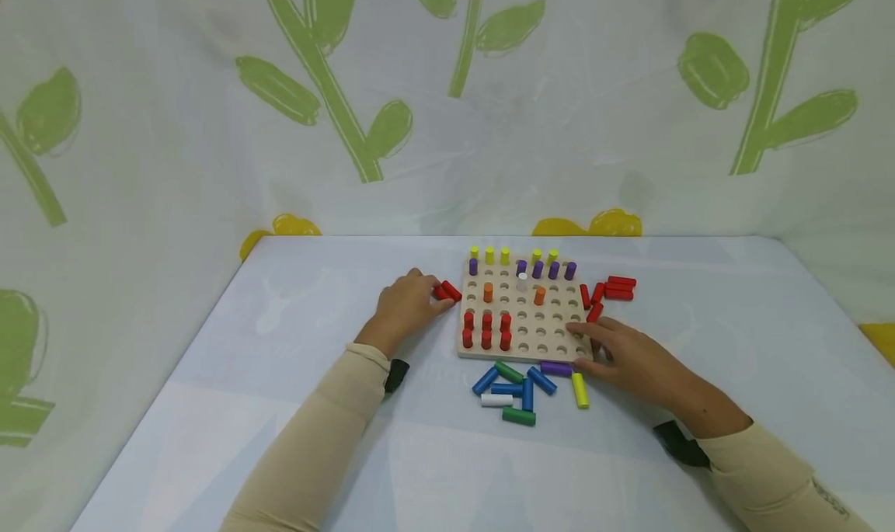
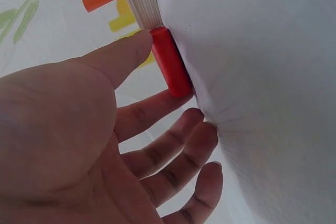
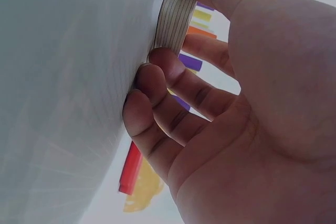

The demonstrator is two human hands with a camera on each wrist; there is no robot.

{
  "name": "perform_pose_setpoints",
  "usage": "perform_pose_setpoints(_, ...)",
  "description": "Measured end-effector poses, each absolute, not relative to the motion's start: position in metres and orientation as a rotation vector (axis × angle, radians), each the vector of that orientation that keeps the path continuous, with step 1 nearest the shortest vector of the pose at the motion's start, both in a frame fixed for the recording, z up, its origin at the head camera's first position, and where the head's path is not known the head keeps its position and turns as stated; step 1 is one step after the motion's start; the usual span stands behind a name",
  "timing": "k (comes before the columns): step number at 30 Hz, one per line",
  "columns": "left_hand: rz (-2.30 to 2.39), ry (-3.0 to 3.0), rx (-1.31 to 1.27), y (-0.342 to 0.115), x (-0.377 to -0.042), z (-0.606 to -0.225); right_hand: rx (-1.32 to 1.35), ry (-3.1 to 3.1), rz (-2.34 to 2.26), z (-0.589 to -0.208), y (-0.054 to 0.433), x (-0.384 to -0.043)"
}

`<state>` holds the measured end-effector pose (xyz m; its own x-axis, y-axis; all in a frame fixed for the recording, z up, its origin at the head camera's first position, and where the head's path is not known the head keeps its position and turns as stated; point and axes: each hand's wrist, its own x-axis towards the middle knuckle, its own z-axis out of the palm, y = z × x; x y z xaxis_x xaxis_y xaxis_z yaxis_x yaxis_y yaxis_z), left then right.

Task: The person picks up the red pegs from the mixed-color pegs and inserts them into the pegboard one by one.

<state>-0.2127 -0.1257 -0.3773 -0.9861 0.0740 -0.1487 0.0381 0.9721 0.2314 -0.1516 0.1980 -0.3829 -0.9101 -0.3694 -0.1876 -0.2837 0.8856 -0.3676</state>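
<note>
A wooden pegboard [image 1: 523, 315] lies on the table, with upright yellow, purple, white, orange and red pegs in some holes. At its left side, my left hand [image 1: 408, 305] holds a red peg [image 2: 171, 64] between thumb and index finger, one at each end; the other fingers are loosely bent. A second red peg [image 1: 451, 290] lies beside it, near the board's left edge. My right hand [image 1: 632, 359] grips the board's near right corner, thumb at the front and index finger over the top. In the right wrist view its other fingers curl beside the layered edge [image 3: 176, 17].
In front of the board lie loose blue pegs [image 1: 527, 394], green pegs [image 1: 519, 416], a white peg [image 1: 496, 400], a purple peg [image 1: 556, 369] and a yellow peg [image 1: 580, 391]. Several red pegs [image 1: 619, 294] lie right of it. A leaf-patterned backdrop [image 1: 489, 128] stands behind the table.
</note>
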Motion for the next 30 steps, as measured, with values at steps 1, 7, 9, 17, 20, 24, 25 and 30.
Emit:
perform_pose_setpoints(1, 0.344, 2.968, 0.089, -0.1255, -0.2118, -0.3770, -0.499, 2.806, -0.488, -0.3834, 0.1981, -0.1512)
perform_pose_setpoints(7, 0.338, 2.983, 0.091, -0.1248, -0.2102, -0.3749, -0.513, 2.821, -0.488, -0.3846, 0.1984, -0.1514)
perform_pose_setpoints(9, 0.339, 2.977, 0.080, -0.1245, -0.2100, -0.3757, -0.515, 2.817, -0.493, -0.3846, 0.1984, -0.1509)
perform_pose_setpoints(17, 0.375, 2.993, 0.076, -0.1243, -0.2092, -0.3777, -0.531, 2.831, -0.486, -0.3866, 0.1990, -0.1504)
perform_pose_setpoints(20, 0.377, 2.995, 0.068, -0.1235, -0.2091, -0.3781, -0.513, 2.822, -0.492, -0.3882, 0.1989, -0.1508)
perform_pose_setpoints(24, 0.381, 2.993, 0.054, -0.1226, -0.2092, -0.3793, -0.489, 2.803, -0.501, -0.3897, 0.1992, -0.1510)
perform_pose_setpoints(25, 0.394, 2.997, 0.055, -0.1223, -0.2093, -0.3798, -0.492, 2.805, -0.498, -0.3899, 0.1993, -0.1510)
perform_pose_setpoints(30, 0.520, 3.011, 0.050, -0.1216, -0.2107, -0.3808, -0.509, 2.827, -0.489, -0.3897, 0.1997, -0.1515)
